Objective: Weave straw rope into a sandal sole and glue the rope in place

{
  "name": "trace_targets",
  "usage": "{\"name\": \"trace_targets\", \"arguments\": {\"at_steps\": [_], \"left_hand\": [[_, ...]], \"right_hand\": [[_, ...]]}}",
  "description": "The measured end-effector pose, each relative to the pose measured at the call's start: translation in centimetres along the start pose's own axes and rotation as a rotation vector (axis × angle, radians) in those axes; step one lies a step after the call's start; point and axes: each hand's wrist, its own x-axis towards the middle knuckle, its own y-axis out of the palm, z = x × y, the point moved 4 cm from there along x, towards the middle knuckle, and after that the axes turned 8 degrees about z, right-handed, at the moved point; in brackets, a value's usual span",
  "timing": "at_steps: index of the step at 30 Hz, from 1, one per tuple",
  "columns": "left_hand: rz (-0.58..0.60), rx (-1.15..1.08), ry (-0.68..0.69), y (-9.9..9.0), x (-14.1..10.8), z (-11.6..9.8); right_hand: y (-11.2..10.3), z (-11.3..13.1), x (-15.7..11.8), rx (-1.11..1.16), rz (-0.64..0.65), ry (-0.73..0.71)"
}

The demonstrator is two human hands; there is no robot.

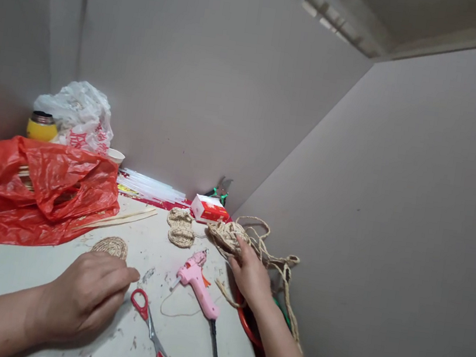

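Observation:
On the left, my left hand (86, 293) rests on the table with its fingers curled. Just beyond its knuckles lies a flat round coil of straw-coloured rope (112, 246), its near edge covered by the hand. Whether the curled fingers grip anything is hidden. My right hand (252, 276) reaches to a loose bundle of the same rope (227, 235), fingers apart and touching it. Between the hands are a pink glue gun (200, 288) and red-handled scissors (152, 332). A small stack of coiled rope pieces (181, 228) sits behind the glue gun.
A red plastic bag (41, 192) holding thin strips covers the table's left side. Behind it stand a white bag (81, 112) and a yellow jar (42, 127). Clear glue sticks (151, 186), a red-and-white box (210, 210) and pruning shears (221, 190) line the wall.

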Motion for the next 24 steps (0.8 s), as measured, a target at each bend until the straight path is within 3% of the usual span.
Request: {"name": "trace_targets", "arguments": {"at_steps": [3,6,10,12,14,17,20,24], "left_hand": [[0.087,0.025,0.033,0.2,0.0,0.0],[0.094,0.029,0.043,0.3,-0.3,0.2],[0.064,0.003,-0.010,0.5,-0.7,0.3],[0.043,-0.084,-0.147,0.5,-0.5,0.5],[0.051,-0.268,-0.391,0.6,-0.2,1.0],[0.112,-0.792,-0.776,1.6,0.2,1.0],[0.125,-1.220,-0.903,2.3,0.8,0.1],[0.052,-1.327,-0.891,2.4,1.3,0.1]], "right_hand": [[0.2,-0.1,0.0,-0.109,0.019,-0.010],[-0.2,0.0,-0.1,-0.169,-0.005,-0.061],[-1.7,1.4,-0.6,-0.178,-0.163,-0.215],[-2.4,2.7,-1.2,-0.156,-0.263,-0.326],[-3.0,4.2,-2.1,-0.123,-0.344,-0.452],[-3.2,6.9,-3.9,-0.070,-0.409,-0.651],[-2.6,9.8,-6.0,-0.045,-0.378,-0.812],[-1.9,12.9,-8.3,-0.043,-0.242,-0.928]]}}
